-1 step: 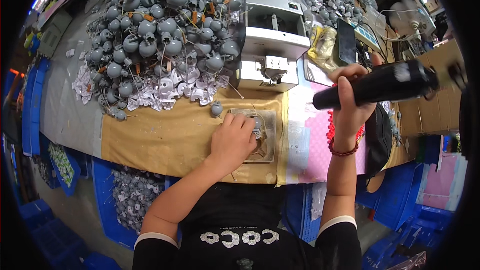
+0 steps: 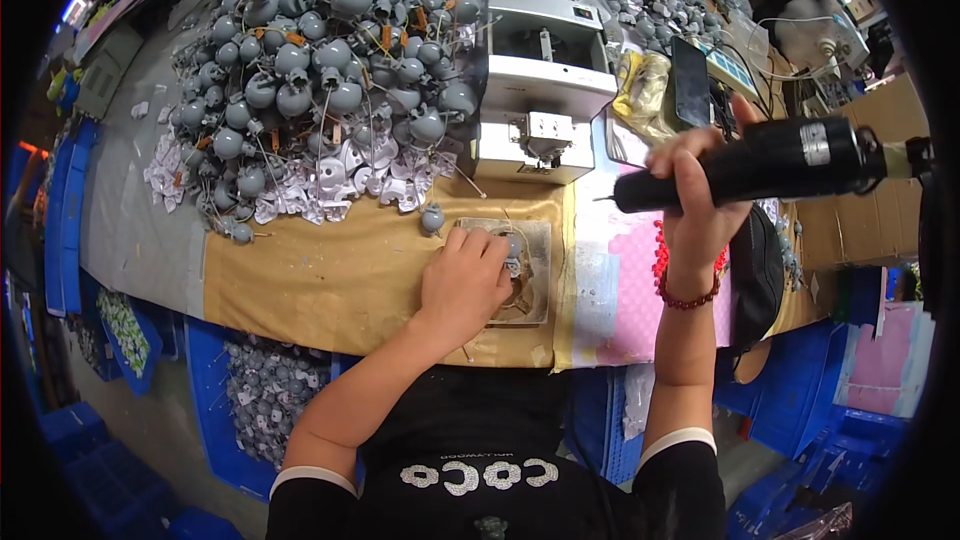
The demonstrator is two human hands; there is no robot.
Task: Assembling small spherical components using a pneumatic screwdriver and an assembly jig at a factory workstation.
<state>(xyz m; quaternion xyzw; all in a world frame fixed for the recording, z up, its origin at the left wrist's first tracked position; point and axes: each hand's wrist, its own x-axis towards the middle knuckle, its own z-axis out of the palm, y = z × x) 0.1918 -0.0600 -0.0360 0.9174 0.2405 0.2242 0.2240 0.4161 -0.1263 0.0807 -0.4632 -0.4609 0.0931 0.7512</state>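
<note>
My right hand (image 2: 697,180) is wrapped round a black electric screwdriver (image 2: 770,168), held up over the right side of the table. Its thin bit points left, and a cord leaves its back end. At the middle of the table, my left hand (image 2: 466,275) grips a small grey ball-shaped part (image 2: 514,246) with its fingertips. The part sits in a flat, clear-edged fixture (image 2: 537,292); my fingers hide much of it. Just beyond the left hand lies a single grey ball part (image 2: 432,219).
A big pile of grey ball parts (image 2: 294,98) with wires and white pieces covers the far left. Behind the fixture stands a metal machine (image 2: 548,80). Red small parts (image 2: 661,258), a phone (image 2: 691,82) and a black bag (image 2: 757,285) lie right. A blue bin (image 2: 208,380) stands below.
The screwdriver in my right hand has shifted slightly left, and its thin bit now shows. My left hand stays in place on the grey part.
</note>
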